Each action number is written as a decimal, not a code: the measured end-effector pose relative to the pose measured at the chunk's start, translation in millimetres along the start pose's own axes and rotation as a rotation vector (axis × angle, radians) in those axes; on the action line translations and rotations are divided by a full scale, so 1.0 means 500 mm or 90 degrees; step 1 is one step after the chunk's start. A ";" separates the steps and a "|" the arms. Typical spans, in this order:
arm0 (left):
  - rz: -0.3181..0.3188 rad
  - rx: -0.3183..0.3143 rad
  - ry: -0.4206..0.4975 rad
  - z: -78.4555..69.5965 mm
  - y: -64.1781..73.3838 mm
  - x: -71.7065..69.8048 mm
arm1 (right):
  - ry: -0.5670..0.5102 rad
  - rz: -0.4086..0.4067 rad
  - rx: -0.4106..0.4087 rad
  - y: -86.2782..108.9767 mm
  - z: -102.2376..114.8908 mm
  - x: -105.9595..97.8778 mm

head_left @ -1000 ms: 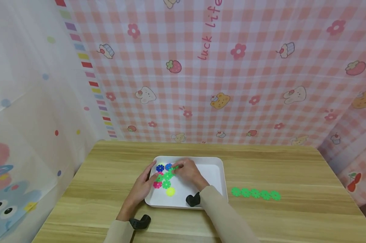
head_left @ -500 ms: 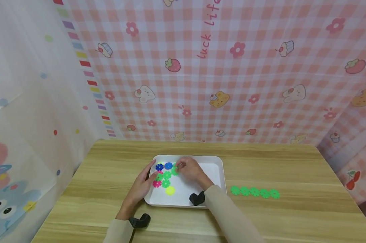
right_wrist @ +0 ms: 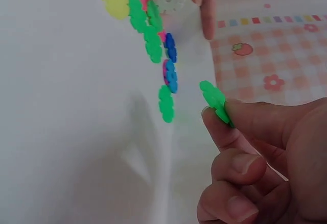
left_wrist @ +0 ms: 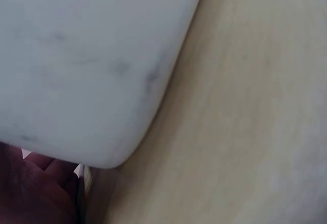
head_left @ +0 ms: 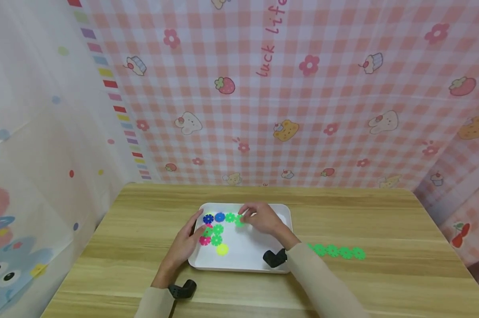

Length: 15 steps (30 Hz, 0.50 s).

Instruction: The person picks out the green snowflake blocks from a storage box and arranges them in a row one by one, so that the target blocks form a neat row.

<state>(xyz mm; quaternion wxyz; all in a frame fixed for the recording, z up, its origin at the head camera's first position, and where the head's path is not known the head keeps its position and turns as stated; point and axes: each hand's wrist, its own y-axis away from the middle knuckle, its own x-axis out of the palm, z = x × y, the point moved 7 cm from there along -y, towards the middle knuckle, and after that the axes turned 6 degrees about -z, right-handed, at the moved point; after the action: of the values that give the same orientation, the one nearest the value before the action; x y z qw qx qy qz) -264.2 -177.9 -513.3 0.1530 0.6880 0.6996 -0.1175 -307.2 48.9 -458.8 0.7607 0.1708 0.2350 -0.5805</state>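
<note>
Between thumb and index finger, my right hand (head_left: 263,219) pinches a green notched plastic disc (right_wrist: 216,102), lifted over the tray. My left hand (head_left: 184,245) grips the left side of the white tray (head_left: 259,266), thumb over its rim. Another green disc (right_wrist: 166,104) lies below the pinched one in the right wrist view. More discs cluster in the tray's left half: a dark blue disc (head_left: 208,219), a lighter blue disc (head_left: 220,217), a pink disc (head_left: 205,240), several green ones and a yellow disc (head_left: 222,249). The left wrist view shows mostly the tray's outer side.
To the tray's right, a row of green discs (head_left: 332,251) lies on the wooden table (head_left: 402,229), its left end partly hidden by the right sleeve. A pink checked cloth (head_left: 271,97) hangs behind the table. Both wrists carry black devices.
My right hand has moved rightward away from the cluster with a green disc in its fingers, uncovering another green disc beside the blue one. The left hand stays at the tray.
</note>
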 end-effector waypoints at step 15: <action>-0.001 0.016 -0.002 0.002 -0.002 0.001 | -0.013 -0.016 -0.025 0.058 0.003 -0.101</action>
<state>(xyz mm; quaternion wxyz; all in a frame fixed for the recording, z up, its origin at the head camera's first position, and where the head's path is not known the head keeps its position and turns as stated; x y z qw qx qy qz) -265.3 -177.7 -514.5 0.1456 0.6888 0.6986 -0.1277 -289.7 96.3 -429.7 0.7591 0.1469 0.2410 -0.5866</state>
